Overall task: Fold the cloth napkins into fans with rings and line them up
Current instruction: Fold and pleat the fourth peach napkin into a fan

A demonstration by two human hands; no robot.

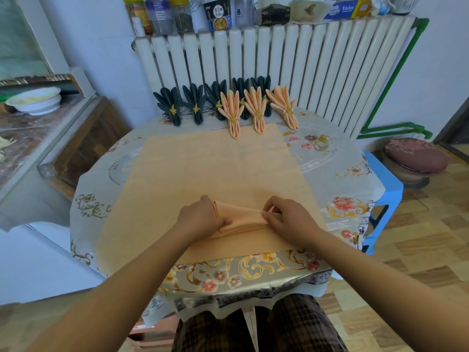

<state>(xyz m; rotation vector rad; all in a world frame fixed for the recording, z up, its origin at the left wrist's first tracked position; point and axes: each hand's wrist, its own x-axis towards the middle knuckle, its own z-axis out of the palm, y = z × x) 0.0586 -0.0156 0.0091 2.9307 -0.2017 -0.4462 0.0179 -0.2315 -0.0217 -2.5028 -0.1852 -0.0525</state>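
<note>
Both hands work near the front edge of the table. The left hand [203, 215] has its fingers curled over the left end of a stack of pleats [241, 217] in a peach napkin [203, 163], pinching it. The right hand [286, 215] pinches the right end, fingertips bent onto the fold. The pleated ridge runs left to right between the two hands, its long axis parallel to the table's near edge. The unfolded rest of the napkin lies flat and stretches away toward the far side.

At the far edge stand the finished fans: a row of dark green fans [172, 105] with gold rings, and in front of them three peach fans [232, 113], tips pointing up and away, bases toward the person. A loose gold ring [323, 143] lies on the table right of the napkin.

The table wears a grey flowered tablecloth [347, 207]. Behind it is a white radiator [304, 67] with bottles and boxes on top. A blue stool [385, 189] stands at right on a wood-pattern floor.
</note>
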